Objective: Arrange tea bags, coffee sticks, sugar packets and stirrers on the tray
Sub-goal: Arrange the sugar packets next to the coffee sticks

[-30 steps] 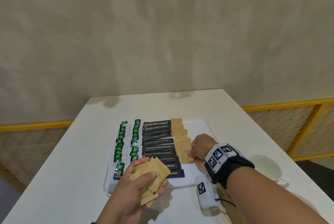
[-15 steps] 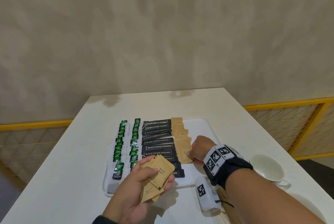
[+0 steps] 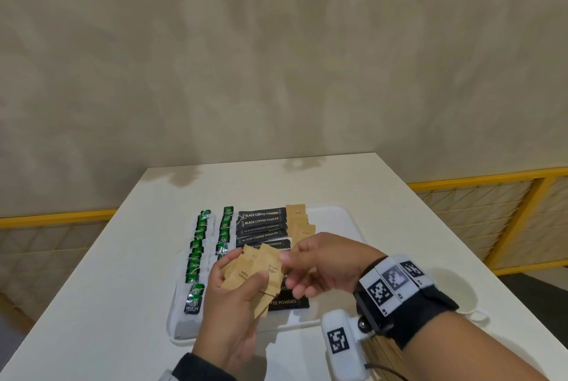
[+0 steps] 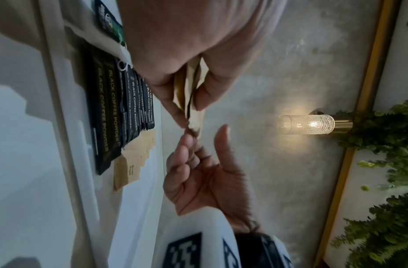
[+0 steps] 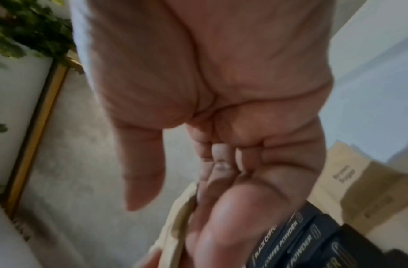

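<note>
Brown sugar packets (image 3: 256,276) fan out in the left hand (image 3: 233,313), clamped above the tray (image 3: 335,214); the right hand (image 3: 325,263) reaches in, fingers loose, ready to pluck one for the sugar column.

The left hand (image 3: 233,297) and right hand (image 3: 325,263) are hiding the nearer coffee sticks (image 3: 289,302) and part of the sugar packet row (image 3: 302,227). In the blurred right wrist view, whether the right fingers (image 5: 221,163) are touching the held brown packets (image 3: 255,270) is staying unclear.
</note>
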Demonstrator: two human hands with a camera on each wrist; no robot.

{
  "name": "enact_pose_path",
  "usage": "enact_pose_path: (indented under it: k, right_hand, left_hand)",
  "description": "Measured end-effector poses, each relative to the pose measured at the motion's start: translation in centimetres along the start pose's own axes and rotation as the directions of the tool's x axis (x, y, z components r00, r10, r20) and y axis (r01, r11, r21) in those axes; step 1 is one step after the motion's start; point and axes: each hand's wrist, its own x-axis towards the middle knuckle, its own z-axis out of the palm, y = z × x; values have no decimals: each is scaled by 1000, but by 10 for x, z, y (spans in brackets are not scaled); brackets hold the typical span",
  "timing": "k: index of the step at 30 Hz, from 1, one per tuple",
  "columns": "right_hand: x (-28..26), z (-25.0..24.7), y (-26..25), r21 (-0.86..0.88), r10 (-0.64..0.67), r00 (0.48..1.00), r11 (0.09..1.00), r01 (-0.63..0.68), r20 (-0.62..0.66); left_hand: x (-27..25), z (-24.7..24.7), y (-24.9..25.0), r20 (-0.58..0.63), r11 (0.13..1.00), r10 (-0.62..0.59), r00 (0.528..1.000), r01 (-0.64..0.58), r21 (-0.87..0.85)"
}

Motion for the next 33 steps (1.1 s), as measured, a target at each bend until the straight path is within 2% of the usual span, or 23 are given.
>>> enact_pose_path:
  k: [6,8,11,13,15,17,21,27,33]
  right_hand:
    - [5,0,11,53,-21,995,998,27,-95]
    - [6,-8,11,43,-23,982,999,32,-186]
    - [7,-28,12,-169,-32,903,985,-45,-428]
    - [5,-36,14,-386,-62,853,907,-168,-518]
    - [4,-37,19,-535,-38,861,797,-280,-507]
    - [5,-33,25,-587,30,882,736,-337,-470]
    - [10,-25,32,-609,67,900,715,-344,-431]
    - [17,-24,31,-667,15,890,657,-352,-455]
    - [11,-33,27,-586,110,881,708,-395,-461]
  left_hand:
    - [-1,6,-8,-26,1000,11,1000,-11,7]
    - [-2,5,-6,-35,1000,-11,999,10,-29]
    - [0,-2,-2,-28,994,-53,998,50,-98]
    - [-1,-5,1,-23,991,-70,997,67,-116]
    - [-3,-6,4,-13,988,-87,996,84,-129]
    - [-6,-6,6,2,986,-100,995,99,-132]
    - [-10,-7,8,28,985,-111,993,114,-127]
    - [-10,-8,6,39,987,-121,992,125,-104]
    - [-9,-10,6,32,985,-132,991,135,-103]
